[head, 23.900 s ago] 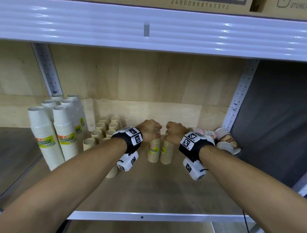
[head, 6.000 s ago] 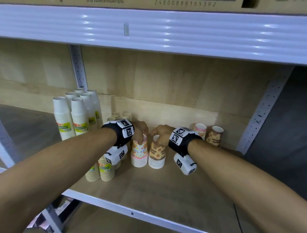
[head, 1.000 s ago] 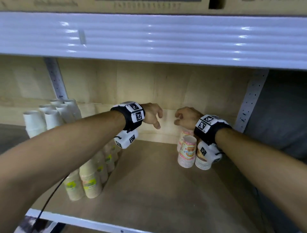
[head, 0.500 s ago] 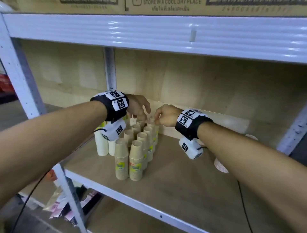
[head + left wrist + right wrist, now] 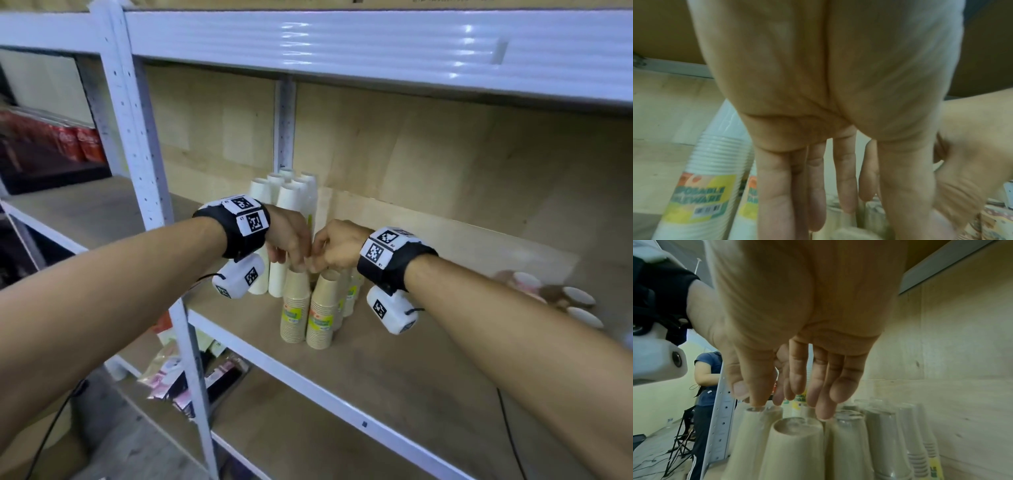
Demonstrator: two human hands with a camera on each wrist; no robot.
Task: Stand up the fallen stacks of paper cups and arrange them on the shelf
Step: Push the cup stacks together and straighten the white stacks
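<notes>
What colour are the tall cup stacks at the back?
White, clearest in the head view: tall cup stacks.

Shop stockroom or store aisle. White metal rack shelving (image 5: 144, 144) with perforated uprights, plywood shelf boards (image 5: 394, 373) and back panels. Retail-wrapped sleeves of disposable paper cups (image 5: 306, 308) bearing product labels with barcode. Red drink cans (image 5: 78, 144) packed on neighbouring bay. Packaged goods (image 5: 191, 380) on lower shelf. Cardboard carton above.
</notes>
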